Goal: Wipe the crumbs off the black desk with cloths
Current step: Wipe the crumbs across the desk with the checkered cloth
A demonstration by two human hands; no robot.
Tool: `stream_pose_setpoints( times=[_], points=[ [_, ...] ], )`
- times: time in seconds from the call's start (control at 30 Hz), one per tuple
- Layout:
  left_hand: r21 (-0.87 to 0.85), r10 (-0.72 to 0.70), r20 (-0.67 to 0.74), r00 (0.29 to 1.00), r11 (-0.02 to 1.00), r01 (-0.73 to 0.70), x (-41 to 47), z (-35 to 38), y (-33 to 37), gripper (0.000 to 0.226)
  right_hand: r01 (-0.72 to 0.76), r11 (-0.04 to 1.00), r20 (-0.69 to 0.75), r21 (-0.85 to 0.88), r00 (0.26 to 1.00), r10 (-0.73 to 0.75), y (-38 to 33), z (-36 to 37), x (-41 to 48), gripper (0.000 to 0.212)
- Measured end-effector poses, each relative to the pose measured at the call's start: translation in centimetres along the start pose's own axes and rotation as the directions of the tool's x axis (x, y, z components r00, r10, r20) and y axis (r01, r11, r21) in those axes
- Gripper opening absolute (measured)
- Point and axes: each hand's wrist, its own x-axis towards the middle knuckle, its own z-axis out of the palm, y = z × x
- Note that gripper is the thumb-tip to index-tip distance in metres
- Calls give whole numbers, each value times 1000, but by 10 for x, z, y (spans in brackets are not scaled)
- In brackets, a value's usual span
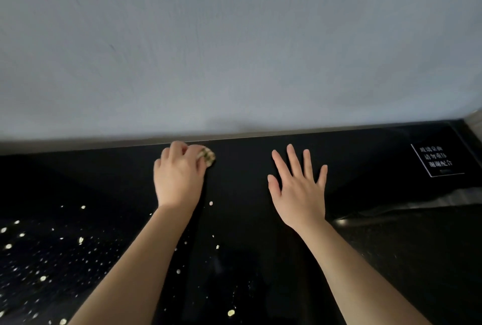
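Pale crumbs (41, 246) dot the black tabletop (240, 194) at the left. The left hand (177, 176) is clenched round a checked cloth (207, 157) near the back edge — the right hand (297, 189) lies flat, fingers spread, grasping nothing.

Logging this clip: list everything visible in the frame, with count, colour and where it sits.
Desk: one, glossy black, fills the lower half.
Crumbs: many, pale yellow, mostly lower left, a few near centre.
Cloth: one, checked green and cream, bunched at the back edge under the left hand.
Sign: one, black with white characters, flat on the desk's far right.
Wall: one, light grey, behind the desk.
Left hand: one, closed on the cloth.
Right hand: one, open, fingers spread, over bare desk.
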Motion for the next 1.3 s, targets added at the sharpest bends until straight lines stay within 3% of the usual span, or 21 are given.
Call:
stream_pose_setpoints(
  times=[0.1, 0.2, 0.37, 0.5, 0.63, 0.73, 1.03, 1.23, 1.3],
  points=[
    [-20, -74, -14, 997, 997, 74, -19, -16, -24, 14, -6, 1000, 13, -11, 1000, 7, 0, -1, 0, 65],
    [-20, -49, 40, 998, 999, 49, -33, -25, -30, 23, -5, 1000, 13, -19, 1000, 5, -1, -1, 0, 65],
    [-155, -98, 65, 993, 982, 107, -25, -28, -30, 22, -30, 1000, -7, 1, 1000, 30, -2, -3, -1, 60],
    [-217, -109, 55, 993, 969, 119, -2, -17, 5, 23, -187, 980, -40, 73, 981, 190, -1, -6, -3, 60],
    [-204, -105, 130, 986, 970, 131, 18, 4, 50, 21, -84, 973, -19, 214, 996, 90, 11, -11, 0, 55],
    [-192, -91, 199, 976, 973, 130, 29, 22, 91, 20, -87, 945, -80, 315, 990, 118, 34, -15, 0, 48],
    [-329, 90, 198, 976, 944, -20, 31, 61, 190, 24, -141, 972, 31, 188, 990, 137, 95, -23, 9, 54],
    [-307, 319, 148, 936, 915, -263, 21, 51, 159, 36, -31, 981, -5, 192, 999, 33, 85, -17, 20, 54],
    [-260, 314, 147, 938, 927, -269, 11, 38, 133, 39, 19, 983, -12, 184, 1000, -18, 71, -16, 24, 54]
  ],
)
